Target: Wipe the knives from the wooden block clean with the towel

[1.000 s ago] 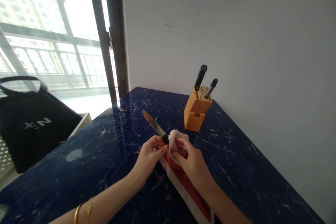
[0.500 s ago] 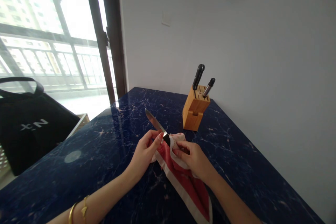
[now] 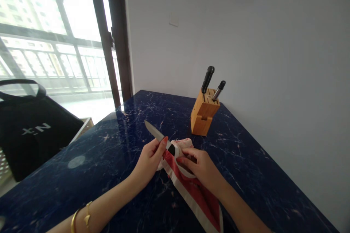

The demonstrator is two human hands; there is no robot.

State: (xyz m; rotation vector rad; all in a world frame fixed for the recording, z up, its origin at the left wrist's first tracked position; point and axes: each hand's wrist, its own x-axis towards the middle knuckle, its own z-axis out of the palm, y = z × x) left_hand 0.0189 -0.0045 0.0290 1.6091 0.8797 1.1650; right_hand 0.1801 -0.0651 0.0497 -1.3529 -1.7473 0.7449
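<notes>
A kitchen knife [image 3: 153, 130] is held above the table, its blade pointing up and to the left. My left hand [image 3: 150, 156] pinches the blade near its base between thumb and fingers. Around the black handle lies a red and white cloth [image 3: 188, 185], covering most of it. My right hand [image 3: 201, 167] is closed on the cloth over the handle, with fingers and thumb pressed together. The cloth's long end hangs down toward me between my forearms.
A wooden knife block [image 3: 203, 114] stands beyond my hands, holding a black-handled knife [image 3: 207, 79] and a tool with a metal and black handle [image 3: 218, 90]. The dark blue marbled table [image 3: 115, 160] meets a wall on the right. A black bag [image 3: 35, 131] is at the left.
The knife has tilted lower, its tip moving left and down. My left thumb has shifted onto the lower blade. My right hand keeps its hold on the cloth.
</notes>
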